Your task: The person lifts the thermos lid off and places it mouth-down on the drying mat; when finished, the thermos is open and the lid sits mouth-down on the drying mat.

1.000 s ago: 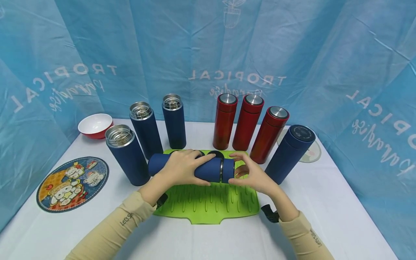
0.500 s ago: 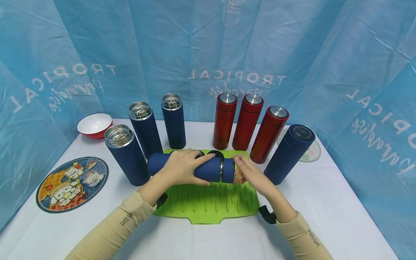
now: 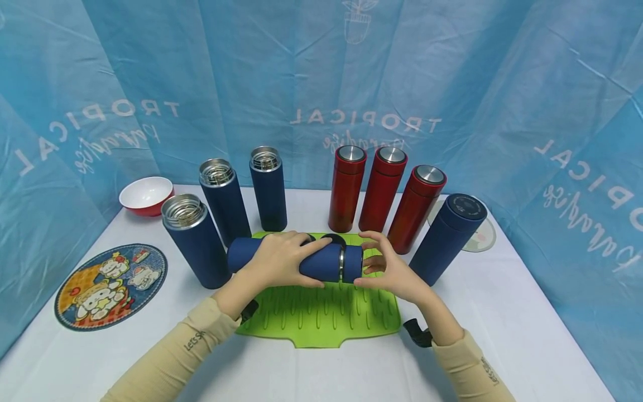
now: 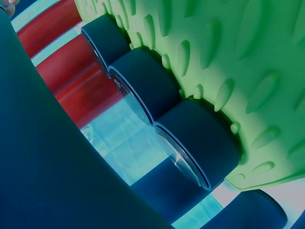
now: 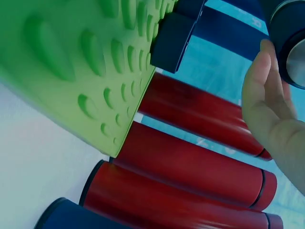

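Note:
In the head view a dark blue thermos [image 3: 321, 264] lies level over the green ridged mat [image 3: 321, 312]. My left hand [image 3: 281, 257] grips its body from above. At the thermos's right end, beyond a steel band, is its blue lid [image 3: 353, 264]; my right hand [image 3: 389, 268] holds this with thumb below and fingers curved over the far side. The right wrist view shows those fingers [image 5: 259, 71] at the lid's edge, much of them out of frame. Three loose dark blue lids [image 4: 143, 78] stand in a row along the mat's far edge, partly hidden in the head view.
Three open blue thermoses [image 3: 197, 240] stand behind and left of the mat. Three red thermoses [image 3: 346, 190] and a lidded blue thermos [image 3: 447, 240] stand right. A red-and-white bowl [image 3: 147, 195], a cartoon placemat [image 3: 110, 287] and a pale round mat [image 3: 482, 237] lie farther out.
My right hand has turned at the lid, first with its fingers drawn together, then spread around the lid again. The left hand and thermos have stayed in place.

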A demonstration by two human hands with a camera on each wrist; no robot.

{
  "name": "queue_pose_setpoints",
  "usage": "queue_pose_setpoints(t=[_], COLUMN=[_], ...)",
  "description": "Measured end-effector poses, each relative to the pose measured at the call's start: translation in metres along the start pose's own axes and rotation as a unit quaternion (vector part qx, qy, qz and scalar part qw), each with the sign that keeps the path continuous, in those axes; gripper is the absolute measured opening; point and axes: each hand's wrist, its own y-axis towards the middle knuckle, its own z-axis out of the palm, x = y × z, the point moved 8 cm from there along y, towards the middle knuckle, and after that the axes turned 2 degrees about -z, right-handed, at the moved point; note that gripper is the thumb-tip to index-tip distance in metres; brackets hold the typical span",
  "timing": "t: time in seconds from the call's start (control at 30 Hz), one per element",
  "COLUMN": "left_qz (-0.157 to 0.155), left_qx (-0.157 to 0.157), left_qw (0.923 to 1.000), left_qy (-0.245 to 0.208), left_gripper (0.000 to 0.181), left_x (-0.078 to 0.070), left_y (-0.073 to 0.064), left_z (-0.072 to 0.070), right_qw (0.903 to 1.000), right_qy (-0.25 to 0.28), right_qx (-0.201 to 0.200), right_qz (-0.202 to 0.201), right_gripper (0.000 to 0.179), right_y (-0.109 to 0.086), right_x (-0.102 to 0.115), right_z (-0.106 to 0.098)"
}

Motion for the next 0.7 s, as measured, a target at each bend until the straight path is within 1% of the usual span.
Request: queue_pose_setpoints(t=[0.1,0.13,0.2,0.27,0.37,0.4,0.47,0.5,0.57,0.7], left_qz=[0.003,0.004,0.005,0.006,0.007,0.007,0.006,0.005,0.004,0.008], left_qx=[0.001,0.000,-0.003,-0.005,-0.009,-0.009,-0.007,-0.007,-0.007,-0.016], left_qw=[1.0000,1.0000,1.0000,1.0000,0.9999,0.9999,0.9999,1.0000,1.0000,0.9998], left_qy=[0.004,0.004,0.003,0.003,0.004,0.004,0.005,0.004,0.002,-0.001], left_gripper=[0.087,0.088,0.088,0.087,0.087,0.087,0.087,0.086,0.086,0.085], left_x=[0.000,0.000,0.000,0.000,-0.001,-0.001,-0.001,-0.001,-0.002,-0.003], left_y=[0.000,0.001,0.001,0.001,0.001,0.001,0.000,0.000,0.000,0.000], left_z=[-0.001,-0.002,-0.004,-0.004,-0.005,-0.005,-0.005,-0.005,-0.005,-0.006], right_qw=[0.9991,0.9988,0.9989,0.9996,0.9975,0.9954,0.9913,0.9897,0.9886,0.9891], right_qy=[-0.029,-0.034,-0.037,-0.027,-0.001,0.006,0.021,0.023,0.023,0.022], right_qx=[-0.003,-0.002,-0.002,-0.001,-0.004,-0.004,-0.001,0.000,0.005,-0.001], right_qz=[-0.031,-0.036,-0.029,-0.001,0.071,0.095,0.130,0.141,0.149,0.146], right_gripper=[0.085,0.086,0.085,0.075,0.058,0.056,0.060,0.063,0.063,0.050], right_y=[0.000,0.000,0.000,0.001,0.000,0.000,-0.001,-0.002,-0.002,-0.001], right_x=[0.005,0.006,0.006,0.002,-0.006,-0.009,-0.014,-0.015,-0.015,-0.015], right_z=[-0.001,-0.001,-0.001,-0.001,0.001,0.002,0.004,0.005,0.007,0.007])
